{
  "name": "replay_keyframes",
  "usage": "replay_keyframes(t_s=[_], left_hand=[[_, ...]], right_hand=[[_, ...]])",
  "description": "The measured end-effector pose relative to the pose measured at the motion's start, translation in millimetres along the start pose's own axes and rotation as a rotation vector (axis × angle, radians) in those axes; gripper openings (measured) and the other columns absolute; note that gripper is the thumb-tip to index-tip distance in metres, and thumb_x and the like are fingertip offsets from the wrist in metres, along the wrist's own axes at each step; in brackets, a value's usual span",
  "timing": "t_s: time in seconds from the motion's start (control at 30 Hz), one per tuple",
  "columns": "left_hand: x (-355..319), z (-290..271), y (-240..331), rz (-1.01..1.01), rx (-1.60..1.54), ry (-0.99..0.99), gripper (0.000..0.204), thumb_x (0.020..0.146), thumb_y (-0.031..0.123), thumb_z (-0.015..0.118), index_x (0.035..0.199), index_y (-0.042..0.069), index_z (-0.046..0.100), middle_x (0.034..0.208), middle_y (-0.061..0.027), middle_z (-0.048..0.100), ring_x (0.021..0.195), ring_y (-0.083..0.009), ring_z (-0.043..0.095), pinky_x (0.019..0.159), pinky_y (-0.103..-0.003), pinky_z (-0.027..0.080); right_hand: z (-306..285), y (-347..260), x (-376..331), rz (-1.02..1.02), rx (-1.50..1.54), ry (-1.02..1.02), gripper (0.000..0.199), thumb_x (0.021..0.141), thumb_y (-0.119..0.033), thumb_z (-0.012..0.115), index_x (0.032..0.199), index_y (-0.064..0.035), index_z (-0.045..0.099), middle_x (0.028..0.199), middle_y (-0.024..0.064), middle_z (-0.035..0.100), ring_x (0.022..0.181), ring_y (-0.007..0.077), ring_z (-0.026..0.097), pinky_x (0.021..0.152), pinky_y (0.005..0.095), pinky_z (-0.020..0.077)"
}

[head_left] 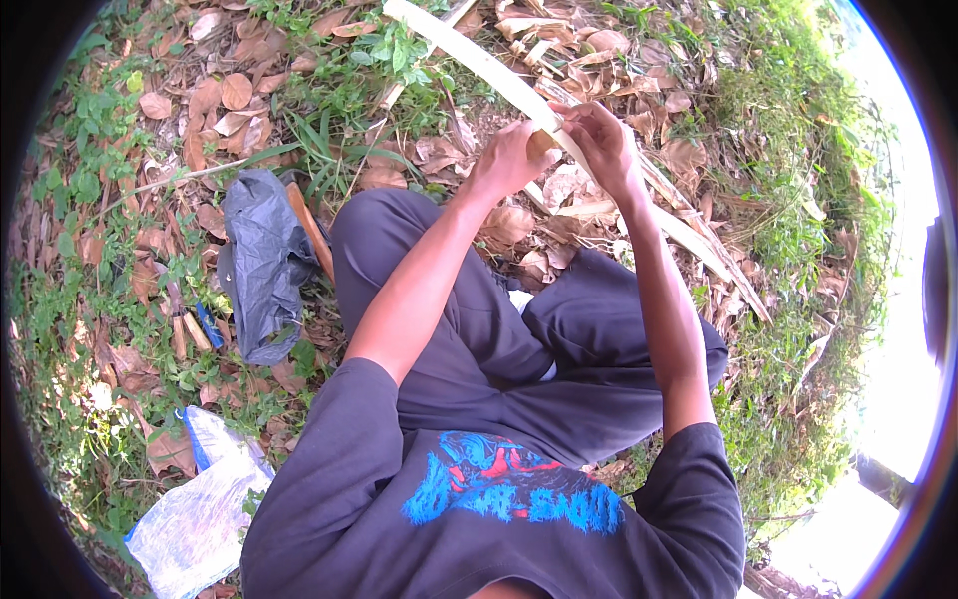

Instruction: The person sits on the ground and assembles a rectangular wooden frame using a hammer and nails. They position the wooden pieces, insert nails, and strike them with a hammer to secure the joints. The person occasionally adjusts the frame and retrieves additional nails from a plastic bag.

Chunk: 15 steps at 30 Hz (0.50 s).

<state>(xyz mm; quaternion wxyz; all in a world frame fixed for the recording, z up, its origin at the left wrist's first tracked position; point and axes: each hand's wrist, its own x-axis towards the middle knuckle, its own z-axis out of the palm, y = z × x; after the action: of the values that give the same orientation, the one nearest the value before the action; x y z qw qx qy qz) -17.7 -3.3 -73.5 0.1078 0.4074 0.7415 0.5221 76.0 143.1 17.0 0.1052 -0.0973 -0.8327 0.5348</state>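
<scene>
Both left grip [514, 160] and right grip [606, 148], side by side beyond the crossed legs [599, 309], are closed on a pale strip [479, 60], the right pinching it at the fingertips. Its long axis slants from far left toward near right; dry stalks [720, 258] edge the legs' far right, grass [798, 180] spreading beyond.

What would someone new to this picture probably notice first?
Most likely the long pale strip, slanting from the top edge down to the left hand and right hand. Next, perhaps the blue-and-red print on the dark shirt at the bottom, then the dark plastic bag at left.
</scene>
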Motion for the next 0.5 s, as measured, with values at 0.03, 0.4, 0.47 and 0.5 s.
replay_keyframes(t_s=[0.03, 0.4, 0.47, 0.5], left_hand=[[-1.8, 0.0, -7.7, 0.036, 0.012, 0.047, 0.048, 0.081, 0.028, 0.081, 0.109, -0.005, 0.061, 0.102, -0.0240, 0.067, 0.090, -0.0391, 0.069, 0.080, -0.045, 0.056], [-9.9, -1.4, 35.4, 0.128, -0.320, 0.272, 0.051, 0.088, 0.009, 0.074, 0.129, -0.001, 0.044, 0.113, -0.0222, 0.069, 0.095, -0.0315, 0.072, 0.073, -0.039, 0.061], [-12.0, 1.1, 30.7, 0.126, -0.366, 0.307, 0.060, 0.090, 0.007, 0.073, 0.136, 0.000, 0.036, 0.110, -0.0221, 0.070, 0.094, -0.0303, 0.073, 0.071, -0.037, 0.062], [-12.7, 1.4, 24.0, 0.124, -0.346, 0.308, 0.067, 0.090, 0.007, 0.073, 0.141, 0.001, 0.031, 0.108, -0.0218, 0.071, 0.092, -0.0295, 0.073, 0.071, -0.036, 0.062]], right_hand=[[2.2, -5.3, 1.0, -0.009, -0.005, -0.010, 0.009, 0.099, -0.003, 0.058, 0.107, 0.0013, 0.059, 0.122, 0.0127, 0.072, 0.102, 0.0134, 0.070, 0.088, 0.0306, 0.0566], [-2.0, -11.0, -0.2, 0.056, -0.051, -0.015, 0.010, 0.100, -0.004, 0.059, 0.107, 0.0027, 0.059, 0.124, 0.0127, 0.072, 0.104, 0.0143, 0.070, 0.087, 0.0306, 0.0568], [-1.0, -10.5, -0.7, 0.032, -0.055, -0.010, 0.011, 0.099, -0.004, 0.060, 0.107, 0.0025, 0.059, 0.123, 0.0122, 0.072, 0.102, 0.0140, 0.070, 0.086, 0.0305, 0.0569], [-0.3, -8.9, -1.1, 0.020, -0.034, -0.008, 0.011, 0.099, -0.004, 0.060, 0.108, 0.0023, 0.060, 0.122, 0.0120, 0.073, 0.102, 0.0139, 0.070, 0.086, 0.0305, 0.0570]])
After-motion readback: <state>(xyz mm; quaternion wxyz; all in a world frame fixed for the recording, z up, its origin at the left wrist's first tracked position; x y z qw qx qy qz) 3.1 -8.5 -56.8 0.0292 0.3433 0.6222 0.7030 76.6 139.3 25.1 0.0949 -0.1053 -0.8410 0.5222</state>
